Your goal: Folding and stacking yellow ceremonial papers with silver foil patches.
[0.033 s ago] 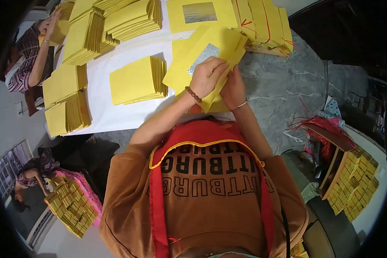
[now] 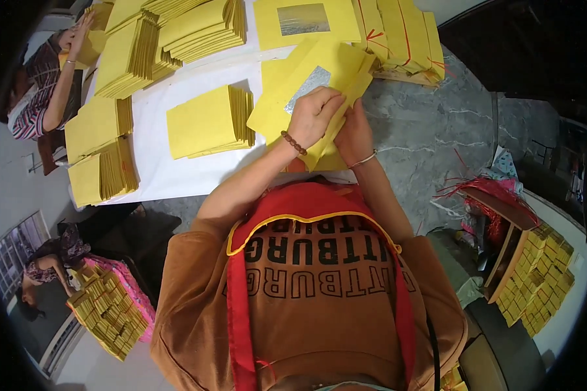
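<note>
My left hand has its fingers pinched together on a yellow paper sheet with a silver foil rectangle. A brown beaded bracelet circles that wrist. Close beside it, my right hand grips the sheet's folded right edge, its fingertips partly hidden behind the paper. The sheet lies slanted over other yellow paper at the table's near right. Beyond it a flat yellow sheet bears another silver rectangle. To the left of my hands sits a small stack of folded yellow papers.
Several folded yellow stacks cover the far left of the white table. Bundles tied with red string stand at the back right. One person sits far left; another is by piled yellow bundles. A wooden stool stands right.
</note>
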`<state>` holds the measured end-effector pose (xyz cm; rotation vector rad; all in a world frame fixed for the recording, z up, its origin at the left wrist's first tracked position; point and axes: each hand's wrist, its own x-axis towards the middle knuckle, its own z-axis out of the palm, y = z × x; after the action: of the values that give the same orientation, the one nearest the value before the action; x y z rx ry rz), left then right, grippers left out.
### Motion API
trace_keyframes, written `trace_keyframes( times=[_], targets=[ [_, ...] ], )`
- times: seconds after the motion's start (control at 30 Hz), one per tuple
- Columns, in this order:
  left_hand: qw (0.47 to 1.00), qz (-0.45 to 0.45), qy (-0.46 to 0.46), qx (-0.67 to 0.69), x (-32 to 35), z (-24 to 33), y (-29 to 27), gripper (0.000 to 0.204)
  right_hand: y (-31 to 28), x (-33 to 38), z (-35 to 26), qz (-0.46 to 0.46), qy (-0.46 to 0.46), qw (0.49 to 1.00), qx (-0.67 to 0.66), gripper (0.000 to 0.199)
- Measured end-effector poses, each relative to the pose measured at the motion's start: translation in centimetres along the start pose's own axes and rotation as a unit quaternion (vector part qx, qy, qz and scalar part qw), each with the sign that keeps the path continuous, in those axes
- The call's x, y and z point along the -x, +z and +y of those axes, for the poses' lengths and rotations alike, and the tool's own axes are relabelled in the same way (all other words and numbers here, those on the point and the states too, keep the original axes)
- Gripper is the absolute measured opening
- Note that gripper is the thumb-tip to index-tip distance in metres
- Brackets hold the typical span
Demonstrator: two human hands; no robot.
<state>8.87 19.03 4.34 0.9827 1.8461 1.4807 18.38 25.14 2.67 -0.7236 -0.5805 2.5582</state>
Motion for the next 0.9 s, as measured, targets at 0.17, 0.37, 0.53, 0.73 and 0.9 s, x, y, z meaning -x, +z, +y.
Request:
trace_keyframes(
  times=[0.17, 0.37, 0.53, 0.73, 0.9],
  targets=[
    [0.996, 0.012, -0.063, 0.054, -0.3, 0.2, -0.1, 0.017, -0.3, -0.2, 0.4, 0.025, -0.008, 1.0, -0.004, 0.042],
    [0.988, -0.008, -0.107, 0.114, -0.2, 0.5, -0.1, 0.016, 0.1, -0.2, 0.1, 0.031, -0.001, 1.0, -0.006, 0.039],
    [0.987, -0.013, -0.108, 0.118, -0.2, 1.1, -0.4, 0.015, 0.3, -0.1, 0.0, 0.027, 0.009, 1.0, 0.009, 0.04],
    [0.978, -0.035, -0.125, 0.162, -0.4, -0.1, -0.3, 0.01, -0.5, -0.2, 0.4, 0.011, 0.018, 1.0, 0.011, 0.04],
    [0.962, -0.068, -0.193, 0.179, -0.5, 1.2, -0.9, 0.006, -0.8, -0.4, 0.4, 0.016, 0.017, 1.0, 0.011, 0.041]
  ],
)
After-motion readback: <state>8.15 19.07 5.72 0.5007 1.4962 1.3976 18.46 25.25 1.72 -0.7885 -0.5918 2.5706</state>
